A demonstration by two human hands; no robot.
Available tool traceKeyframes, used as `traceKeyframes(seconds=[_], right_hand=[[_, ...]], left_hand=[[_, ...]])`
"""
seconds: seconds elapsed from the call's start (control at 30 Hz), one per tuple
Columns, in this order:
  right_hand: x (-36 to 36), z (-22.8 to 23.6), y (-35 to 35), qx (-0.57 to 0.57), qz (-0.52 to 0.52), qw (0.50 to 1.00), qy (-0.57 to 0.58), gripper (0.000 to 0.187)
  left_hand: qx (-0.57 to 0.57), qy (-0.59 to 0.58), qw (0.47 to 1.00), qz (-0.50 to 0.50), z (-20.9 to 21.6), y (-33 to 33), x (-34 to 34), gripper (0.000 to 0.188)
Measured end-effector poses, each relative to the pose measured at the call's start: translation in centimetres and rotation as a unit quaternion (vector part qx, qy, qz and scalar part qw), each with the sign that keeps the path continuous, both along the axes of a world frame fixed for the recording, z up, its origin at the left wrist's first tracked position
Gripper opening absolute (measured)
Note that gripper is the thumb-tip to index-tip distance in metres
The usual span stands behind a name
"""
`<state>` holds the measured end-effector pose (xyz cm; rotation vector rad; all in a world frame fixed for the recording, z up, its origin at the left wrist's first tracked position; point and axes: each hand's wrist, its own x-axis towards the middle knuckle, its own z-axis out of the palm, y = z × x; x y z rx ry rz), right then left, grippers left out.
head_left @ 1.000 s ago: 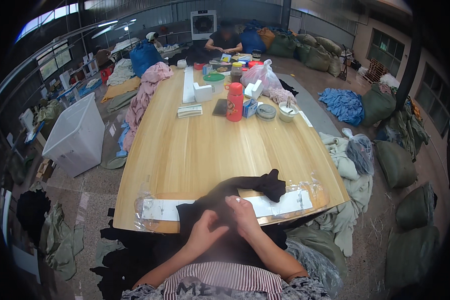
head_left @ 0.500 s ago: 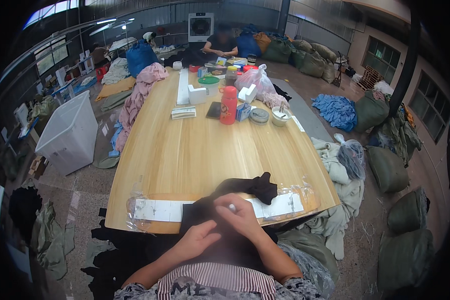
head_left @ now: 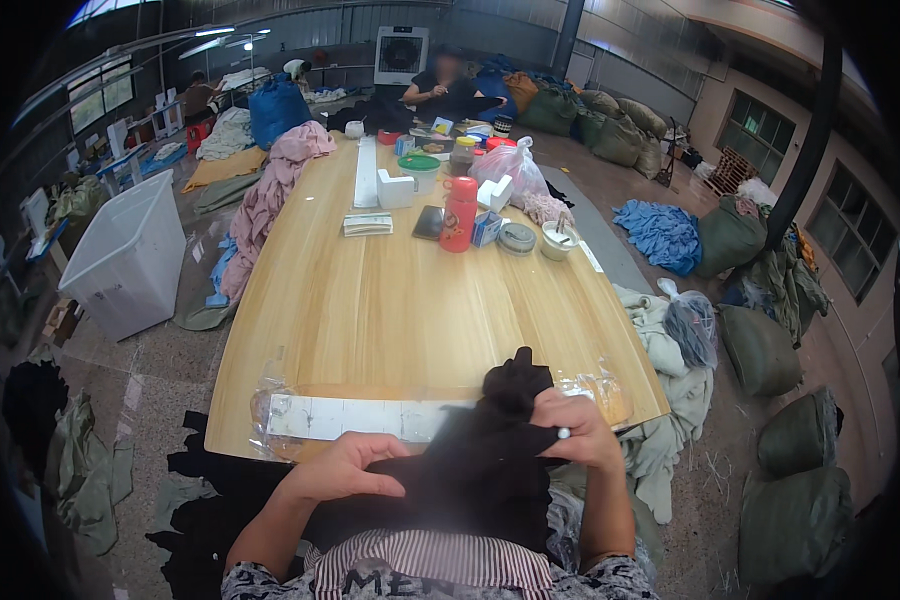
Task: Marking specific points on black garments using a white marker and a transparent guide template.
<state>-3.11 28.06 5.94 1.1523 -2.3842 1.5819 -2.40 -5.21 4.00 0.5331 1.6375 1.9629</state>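
Note:
A black knit cloth, likely a garment, stretches from my lap up over the table's near edge. Its bunched far end lies on the table. My right hand grips the cloth's right side, fingers bent round it. A small white-ended thing, too small to name, sticks out from the same hand. At the cloth's left edge is my left hand, with black fabric between thumb and fingers. Under the cloth runs a white strip, taped to the wooden table.
Farther up the table stand a red flask, a white cup, a green-lidded tub and a plastic bag. A white bin is on the left. Several sacks line the right. A person sits at the far end.
My hands have moved apart, the right one outward to the right and the left one a little left. The black cloth is now spread between them and its bunched end has shifted.

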Motion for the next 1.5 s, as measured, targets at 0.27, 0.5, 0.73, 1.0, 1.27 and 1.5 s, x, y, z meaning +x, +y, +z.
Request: traceKeyframes(seconds=[0.27,0.5,0.73,1.0,1.27,1.5], right_hand=[[3.1,8.4,-6.1,-0.302,0.395,0.867,-0.031,0.024],[2.7,-7.0,-10.5,-0.193,-0.116,0.854,-0.469,0.02],[0.0,-12.0,-13.0,-0.138,-0.203,0.909,-0.338,0.015],[-2.8,-14.1,-13.9,0.109,-0.324,0.939,0.022,0.016],[-3.3,-14.7,-14.0,0.137,-0.333,0.932,0.036,0.013],[-4.9,-14.0,-14.0,0.186,-0.332,0.924,-0.026,0.017]], left_hand=[[0.241,0.102,0.964,-0.046,-1.2,-4.4,2.1,0.019],[0.127,-0.05,0.957,0.257,-2.7,-11.7,2.5,0.014],[-0.239,0.103,0.913,0.315,-9.8,-10.9,0.1,0.019],[-0.27,0.094,0.882,0.375,-13.3,-10.1,-4.0,0.014],[-0.499,0.149,0.789,0.325,-11.5,-9.0,-5.2,0.011],[-0.374,0.444,0.691,0.43,-10.4,-2.9,-2.8,0.013]])
